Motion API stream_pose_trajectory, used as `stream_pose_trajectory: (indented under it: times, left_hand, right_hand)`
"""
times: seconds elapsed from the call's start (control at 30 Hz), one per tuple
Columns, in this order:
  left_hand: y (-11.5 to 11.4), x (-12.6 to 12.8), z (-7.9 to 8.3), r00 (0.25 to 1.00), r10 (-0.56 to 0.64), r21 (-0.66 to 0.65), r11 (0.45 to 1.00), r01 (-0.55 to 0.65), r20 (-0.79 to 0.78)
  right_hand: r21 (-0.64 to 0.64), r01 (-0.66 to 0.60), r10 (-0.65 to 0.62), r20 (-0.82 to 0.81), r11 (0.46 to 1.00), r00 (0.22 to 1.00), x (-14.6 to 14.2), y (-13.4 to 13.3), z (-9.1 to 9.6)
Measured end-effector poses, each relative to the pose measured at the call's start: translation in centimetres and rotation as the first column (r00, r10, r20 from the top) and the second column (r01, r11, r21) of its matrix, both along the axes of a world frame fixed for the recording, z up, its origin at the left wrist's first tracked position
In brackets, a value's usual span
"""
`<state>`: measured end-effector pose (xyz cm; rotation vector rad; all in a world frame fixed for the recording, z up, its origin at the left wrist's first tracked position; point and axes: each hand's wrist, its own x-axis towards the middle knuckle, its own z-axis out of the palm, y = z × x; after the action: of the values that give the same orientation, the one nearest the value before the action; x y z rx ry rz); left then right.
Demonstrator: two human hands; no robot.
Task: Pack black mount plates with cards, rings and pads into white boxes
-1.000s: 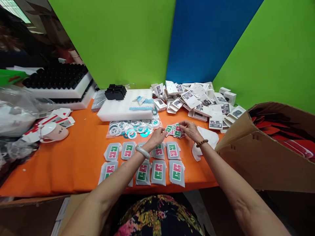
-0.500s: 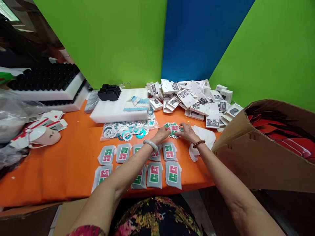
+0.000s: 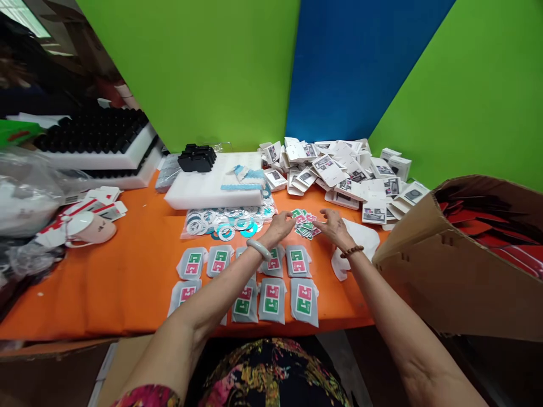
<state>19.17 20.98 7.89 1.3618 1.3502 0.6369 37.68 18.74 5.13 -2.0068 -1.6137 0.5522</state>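
A small loose pile of green and pink cards [image 3: 306, 223] lies on the orange table [image 3: 127, 271]. My left hand [image 3: 280, 226], with a pale bangle on its wrist, has its fingertips pinched on the pile's left edge. My right hand [image 3: 335, 226], with a bead bracelet on its wrist, hovers at the pile's right side with its fingers spread and nothing in them. Nearer me lie two rows of grey pouches [image 3: 271, 297], each with a green and pink card on it.
A bag of silver and blue rings [image 3: 227, 221] lies left of the cards. Behind it sits a white foam block [image 3: 212, 189] with black parts [image 3: 197, 158]. Small white boxes [image 3: 348, 175] are heaped at the back right. An open cardboard box [image 3: 458, 260] stands at the right. White cloths [image 3: 360, 240] lie under my right wrist.
Both hands have stayed at the card pile. The right hand's fingers, pinched on the cards a second ago, have lifted and spread. The view shifted slightly.
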Motion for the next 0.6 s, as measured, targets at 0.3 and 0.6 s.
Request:
stream_pose_trajectory:
  times: [0.3, 0.6]
  left_hand:
    - [-6.2, -12.0, 3.5, 0.902, 0.248, -0.014, 0.965, -0.26, 0.353]
    - [-4.1, -20.9, 1.5, 0.919, 0.37, 0.042, 0.929, -0.368, -0.138]
  right_hand:
    - [0.019, -0.424, 0.42, -0.184, 0.905, 0.888, -9.9, -1.1, 2.1]
    - [-0.141, -0.272, 0.229, -0.265, 0.952, 0.937, -17.1, 1.7, 0.4]
